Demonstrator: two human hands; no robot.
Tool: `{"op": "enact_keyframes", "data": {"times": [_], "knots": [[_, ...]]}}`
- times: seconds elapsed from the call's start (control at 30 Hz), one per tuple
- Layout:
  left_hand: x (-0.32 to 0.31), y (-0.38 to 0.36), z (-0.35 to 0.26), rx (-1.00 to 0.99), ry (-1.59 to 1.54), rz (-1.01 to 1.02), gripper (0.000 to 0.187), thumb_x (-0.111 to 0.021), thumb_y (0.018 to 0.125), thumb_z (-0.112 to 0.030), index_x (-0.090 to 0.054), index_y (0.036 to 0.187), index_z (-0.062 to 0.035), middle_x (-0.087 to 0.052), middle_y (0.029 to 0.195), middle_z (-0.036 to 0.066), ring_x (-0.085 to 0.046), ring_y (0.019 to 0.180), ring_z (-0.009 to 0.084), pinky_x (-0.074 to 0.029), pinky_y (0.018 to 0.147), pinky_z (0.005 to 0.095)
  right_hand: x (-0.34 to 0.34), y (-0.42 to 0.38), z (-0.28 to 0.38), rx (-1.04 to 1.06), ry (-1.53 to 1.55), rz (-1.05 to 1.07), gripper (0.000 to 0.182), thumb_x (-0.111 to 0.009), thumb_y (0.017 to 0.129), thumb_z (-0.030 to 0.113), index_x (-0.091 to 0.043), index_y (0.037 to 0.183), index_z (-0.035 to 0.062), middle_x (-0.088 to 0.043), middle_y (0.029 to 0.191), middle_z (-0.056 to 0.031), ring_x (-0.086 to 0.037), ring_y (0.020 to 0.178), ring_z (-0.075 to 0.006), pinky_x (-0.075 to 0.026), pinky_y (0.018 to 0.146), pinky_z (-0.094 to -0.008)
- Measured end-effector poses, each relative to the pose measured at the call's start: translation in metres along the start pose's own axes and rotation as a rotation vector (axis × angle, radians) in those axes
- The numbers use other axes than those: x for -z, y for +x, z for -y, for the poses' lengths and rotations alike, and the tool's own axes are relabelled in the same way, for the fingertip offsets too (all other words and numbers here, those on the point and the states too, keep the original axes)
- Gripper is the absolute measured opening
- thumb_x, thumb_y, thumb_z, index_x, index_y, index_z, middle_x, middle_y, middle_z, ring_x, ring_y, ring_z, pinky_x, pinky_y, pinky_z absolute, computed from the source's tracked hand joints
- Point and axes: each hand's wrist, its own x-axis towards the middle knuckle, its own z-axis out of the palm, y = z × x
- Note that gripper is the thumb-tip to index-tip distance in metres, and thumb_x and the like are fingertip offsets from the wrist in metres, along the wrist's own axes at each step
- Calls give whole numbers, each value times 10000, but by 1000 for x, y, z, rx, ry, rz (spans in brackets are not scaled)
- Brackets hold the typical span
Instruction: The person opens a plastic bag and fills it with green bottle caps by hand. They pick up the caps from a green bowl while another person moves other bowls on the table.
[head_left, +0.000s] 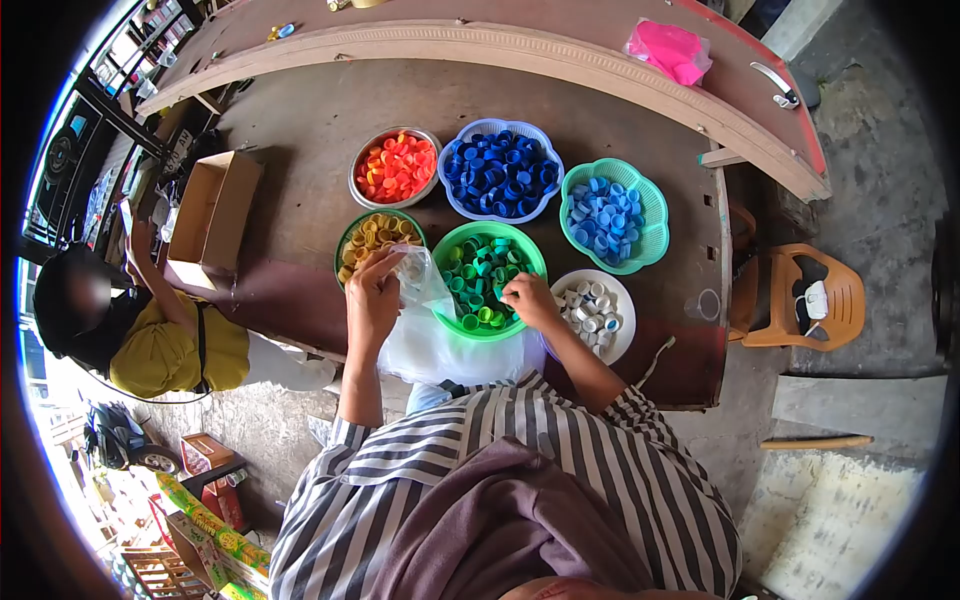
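Note:
My left hand (372, 298) pinches the edge of a clear plastic bag (424, 284), which hangs beside and partly over a green basin (539, 258). Green bottle caps (484, 268) fill that basin. Over its right side, my right hand (531, 301) has its fingers closed on a green cap, mostly hidden by the fingertips. Yellow caps (378, 236) lie in a smaller bowl by my left hand. White caps (590, 312) sit in a white bowl (626, 322) just right of my right hand. More clear plastic (465, 353) lies in front of me.
Farther back are red-orange caps (398, 168) in a metal bowl, dark blue caps (503, 175) and light blue caps (604, 218) in baskets. An open cardboard box (212, 215) stands left, near a seated person (165, 345). A clear cup (706, 304) is at right.

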Motion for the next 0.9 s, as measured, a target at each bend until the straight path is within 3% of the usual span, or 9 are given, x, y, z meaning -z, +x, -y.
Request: {"op": "enact_keyframes", "data": {"times": [0.17, 0.33, 0.47, 0.57, 0.63, 0.7, 0.77, 0.83, 0.9], "knots": [[-7, 0, -3, -7, -29, 49, 353, -470, 811, 62, -675, 1095, 12, -664, 1156, 114, -628, 547, 149, -509, 476, 260, 32, -5, -6, -446, 1089, 231, 255, -697, 865, 213, -667, 1039, 29, -672, 980, -45, -624, 955, -167, -451, 849, -289], [-18, -2, -12, -28, -36, 80, 333, -474, 832, 54, -667, 1102, 21, -662, 1169, 103, -622, 536, 145, -510, 486, 257, 47, -16, -6, -425, 1398, 218, 187, -626, 931, 153, -631, 1084, 46, -654, 1012, -27, -615, 983, -124, -469, 886, -272], [-22, -4, -13, -60, -52, 108, 323, -477, 837, 57, -661, 1101, 34, -656, 1180, 110, -631, 542, 155, -518, 505, 263, 63, -19, 14, -411, 1400, 165, 172, -625, 932, 156, -636, 1063, 45, -650, 997, -17, -609, 939, -123, -462, 867, -266], [-27, -6, -13, -87, -60, 144, 319, -477, 838, 55, -656, 1101, 40, -654, 1171, 130, -643, 554, 171, -522, 515, 276, 79, -14, 46, -312, 1181, -2, 126, -633, 918, 107, -634, 1015, 26, -629, 987, -23, -592, 884, -129, -464, 804, -272], [-30, -11, -17, -95, -56, 171, 317, -478, 838, 53, -652, 1103, 43, -653, 1166, 141, -650, 562, 180, -524, 521, 283, 91, -9, 79, 92, 713, -348, 103, -643, 895, 52, -616, 984, 8, -594, 980, -44, -571, 851, -136, -465, 748, -292], [-34, -16, -23, -94, -73, 218, 315, -475, 842, 47, -645, 1107, 51, -644, 1175, 153, -654, 568, 191, -528, 531, 291, 112, -10, 126, 241, 517, -478, 100, -652, 860, 15, -607, 950, 15, -571, 1037, -92, -581, 902, -223, -480, 742, -317], [-37, -20, -26, -64, -92, 246, 327, -478, 825, 48, -639, 1110, 57, -631, 1203, 154, -658, 581, 195, -528, 564, 300, 112, -10, 145, 334, 337, -427, 124, -671, 816, 6, -623, 928, 31, -565, 1109, -92, -568, 988, -265, -472, 814, -356], [-41, -24, -20, -190, -36, 182, 343, -481, 802, 52, -638, 1107, 61, -625, 1214, 154, -663, 601, 205, -526, 597, 306, 116, -9, 153, 430, -80, -318, 311, -699, 744, 6, -683, 1036, 110, -551, 1202, -74, -537, 1093, -285, -410, 937, -415], [-35, -28, -22, -160, -54, 172, 362, -481, 783, 58, -637, 1110, 59, -628, 1212, 152, -668, 624, 213, -521, 619, 308, 114, -5, 150, 429, 80, -362, 334, -682, 781, 14, -680, 1096, 124, -547, 1200, -80, -540, 1083, -287, -430, 922, -403]]}}
